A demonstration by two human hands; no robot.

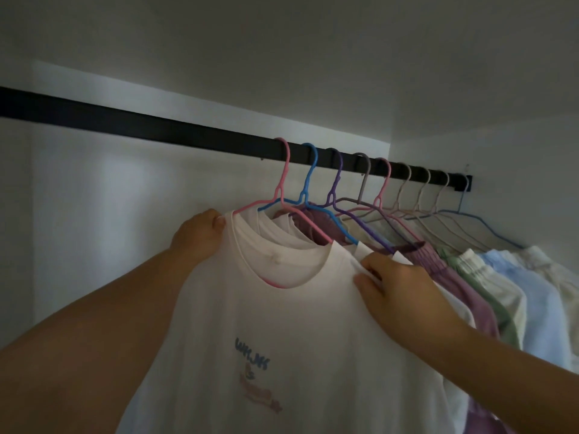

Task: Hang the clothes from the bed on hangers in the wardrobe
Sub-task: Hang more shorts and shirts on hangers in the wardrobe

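A white T-shirt (282, 324) with a small blue and pink print hangs on a pink hanger (283, 180), whose hook sits over the black wardrobe rail (156, 126). My left hand (200, 236) grips the shirt's left shoulder, thumb on the front edge. My right hand (398, 289) pinches the fabric at the right shoulder, fingers curled over it. The hanger's lower arms are hidden inside the shirt.
To the right, several more hangers (369, 189) in blue, purple, grey, pink and cream carry white, mauve, green, light blue and cream clothes (488, 277). The rail ends at the right wardrobe wall (517, 183). The rail's left half carries nothing. The white back panel (109, 183) lies behind.
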